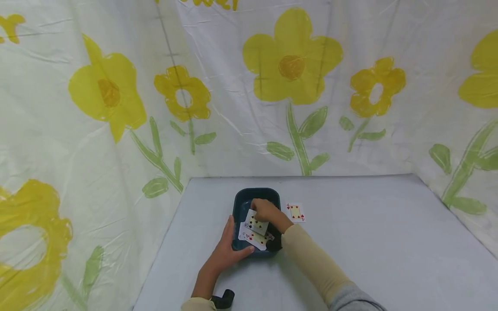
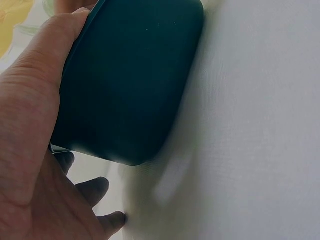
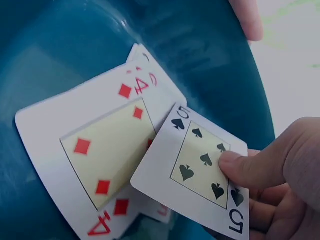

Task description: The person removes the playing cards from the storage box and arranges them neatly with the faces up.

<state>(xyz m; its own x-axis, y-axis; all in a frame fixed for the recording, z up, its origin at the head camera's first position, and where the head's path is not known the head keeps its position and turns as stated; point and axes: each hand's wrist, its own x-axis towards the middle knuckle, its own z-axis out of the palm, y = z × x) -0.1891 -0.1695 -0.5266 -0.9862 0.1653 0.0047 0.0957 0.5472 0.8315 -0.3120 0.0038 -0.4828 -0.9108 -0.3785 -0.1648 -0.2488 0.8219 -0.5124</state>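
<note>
My right hand point(image 1: 266, 210) is inside a dark teal plastic tub point(image 1: 256, 191), pinching a five of spades point(image 3: 206, 160) between thumb and fingers. Below that card lies a four of diamonds point(image 3: 90, 145) on the tub's bottom. Other cards point(image 3: 150, 65) stick out from under the four, mostly covered. At the tub's near left corner is my left hand point(image 1: 225, 249), thumb along the rim and fingers extended along the outer side. In the left wrist view the thumb touches the tub wall point(image 2: 135, 75), and the other fingertips point(image 2: 95, 190) are spread apart from it.
A red-suited playing card point(image 1: 295, 212) lies face up on the white table point(image 1: 369, 242), just right of the tub. Behind the table hangs a white sheet point(image 1: 233, 142) painted with yellow flowers. Black wrist straps are on both wrists.
</note>
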